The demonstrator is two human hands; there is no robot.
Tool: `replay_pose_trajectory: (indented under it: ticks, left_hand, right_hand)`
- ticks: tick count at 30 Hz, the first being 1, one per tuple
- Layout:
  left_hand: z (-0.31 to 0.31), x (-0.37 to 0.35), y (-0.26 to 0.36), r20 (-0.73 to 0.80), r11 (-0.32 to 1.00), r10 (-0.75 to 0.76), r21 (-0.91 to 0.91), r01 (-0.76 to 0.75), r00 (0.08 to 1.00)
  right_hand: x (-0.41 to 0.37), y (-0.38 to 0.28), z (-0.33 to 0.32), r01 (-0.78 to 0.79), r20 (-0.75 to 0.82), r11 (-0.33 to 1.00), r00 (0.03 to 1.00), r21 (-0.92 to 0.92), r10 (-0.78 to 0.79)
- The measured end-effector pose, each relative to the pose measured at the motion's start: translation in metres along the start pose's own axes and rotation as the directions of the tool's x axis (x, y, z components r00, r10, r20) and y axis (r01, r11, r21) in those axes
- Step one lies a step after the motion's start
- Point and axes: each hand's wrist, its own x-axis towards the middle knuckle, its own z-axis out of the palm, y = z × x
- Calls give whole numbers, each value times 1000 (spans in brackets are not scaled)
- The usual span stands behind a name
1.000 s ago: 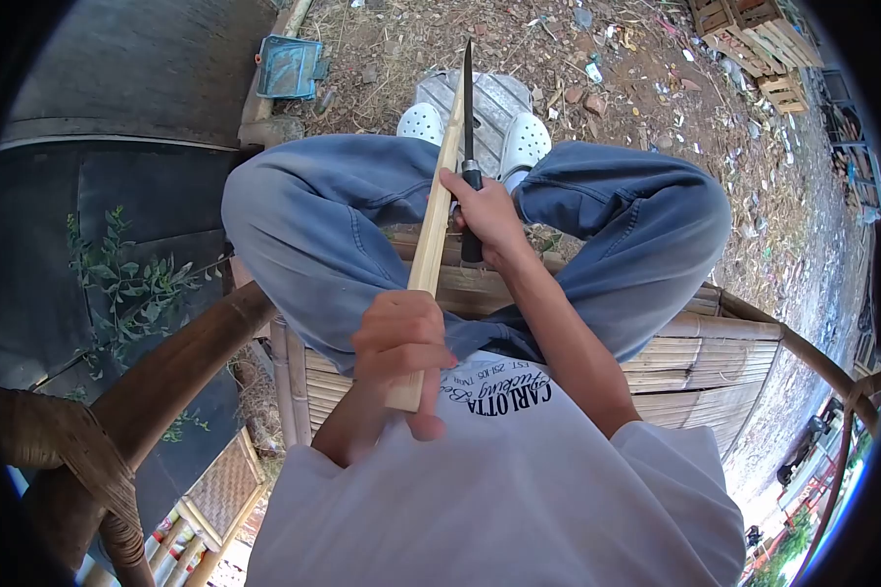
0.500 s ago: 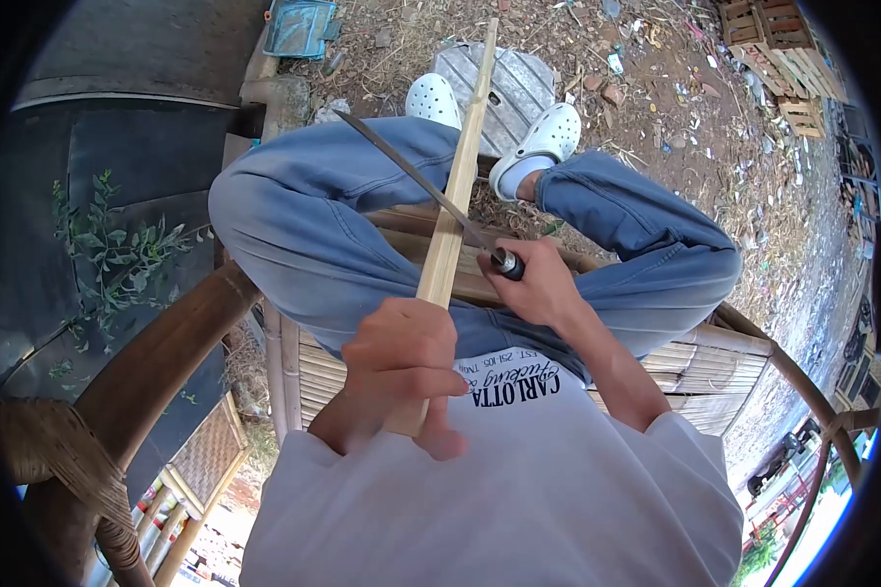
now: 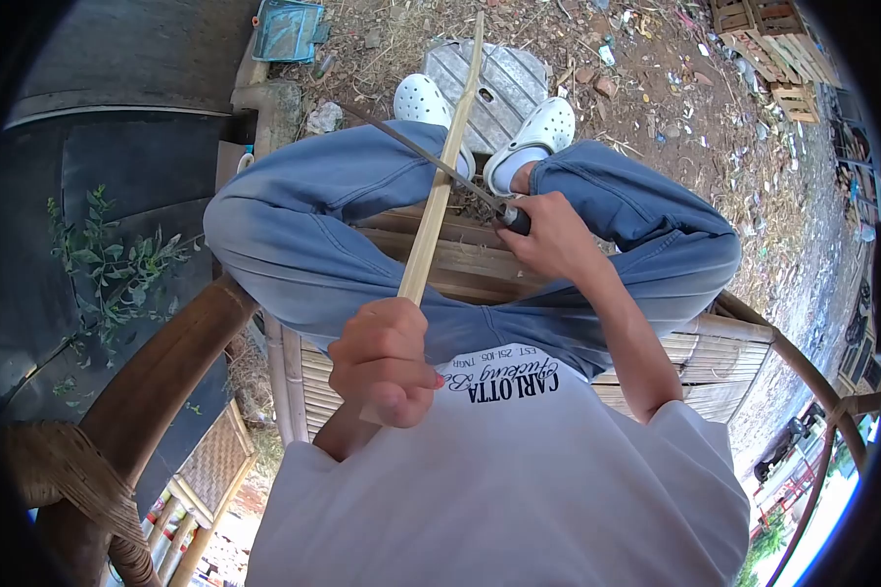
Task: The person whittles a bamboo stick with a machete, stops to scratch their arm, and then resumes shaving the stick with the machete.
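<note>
Pale yellow, the long strip (image 3: 433,230) slants away from my waist, out between my knees, its thin far end reaching past the grey slab (image 3: 511,86) under my feet. My left hand (image 3: 382,362) is clamped in a fist around its near end, in front of my white shirt (image 3: 499,470). My right hand (image 3: 553,235) is wrapped around the dark handle of the knife (image 3: 475,189), whose blade crosses the strip at an angle; I cannot tell whether its edge bites in. Jeans (image 3: 294,235) cover my spread legs, and white clogs (image 3: 546,129) flank the strip. I sit on slatted bamboo (image 3: 719,357). Farther out, a leafy plant (image 3: 113,269) stands to my left, a blue container (image 3: 286,31) lies ahead on that side, and wooden crates (image 3: 778,49) sit far to my right.
</note>
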Motion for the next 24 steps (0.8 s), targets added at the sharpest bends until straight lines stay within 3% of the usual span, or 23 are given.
replay_pose_trajectory:
  ticks: [1,3,7,9,11,14,19,24]
  left_hand:
    - [-1,-2,2,-28,1000,-6,-1,6,1000]
    - [-3,-3,4,-64,999,-33,-2,33,997]
    - [2,-4,2,-122,997,-79,-5,79,989]
    - [3,-7,2,-138,990,-142,-4,143,980]
    - [-1,-4,-2,-139,985,-173,-6,174,975]
    - [-4,-1,0,-183,981,-191,-12,192,964]
    - [-7,-8,-4,-176,986,-169,-40,164,970]
    - [-3,-1,-2,-94,995,-95,-25,93,991]
  right_hand:
    - [-4,-9,1,0,13,1000,1000,7,0]
    - [-12,-34,0,122,-146,973,985,194,-94]
    - [-17,-46,8,140,-91,946,989,292,-118]
    - [-7,-40,13,18,2,987,1000,158,-19]
    - [-6,-46,12,8,15,990,1000,142,-10]
    - [-10,-51,15,136,2,977,990,165,-138]
    - [-6,-46,16,15,-47,992,999,125,-9]
    - [-20,-49,15,178,-8,974,984,141,-179]
